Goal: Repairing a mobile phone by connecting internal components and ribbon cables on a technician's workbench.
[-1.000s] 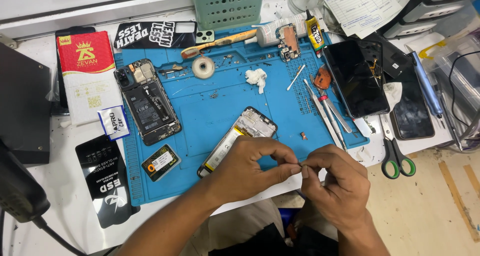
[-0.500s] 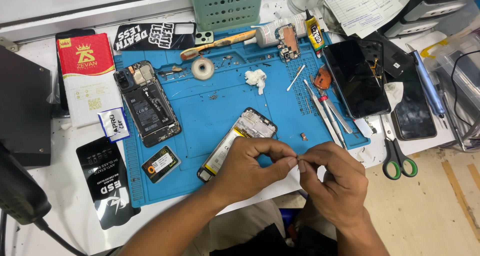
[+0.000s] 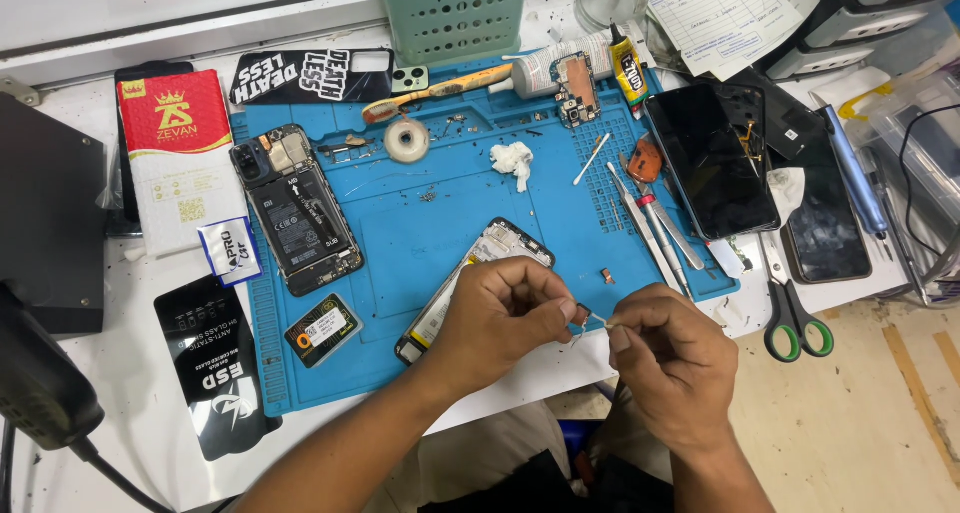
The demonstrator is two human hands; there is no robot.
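the blue mat is spreading across the counter, an opened phone lying at its left, a phone frame sitting under the left hand. both hands are working at the counter's near edge: the left grip is pinching a tiny dark part, the right hand is clenching a thin tool, seemingly tweezers, against it. judging by this, fine pulling is underway; steady opposing tension is looking essential.
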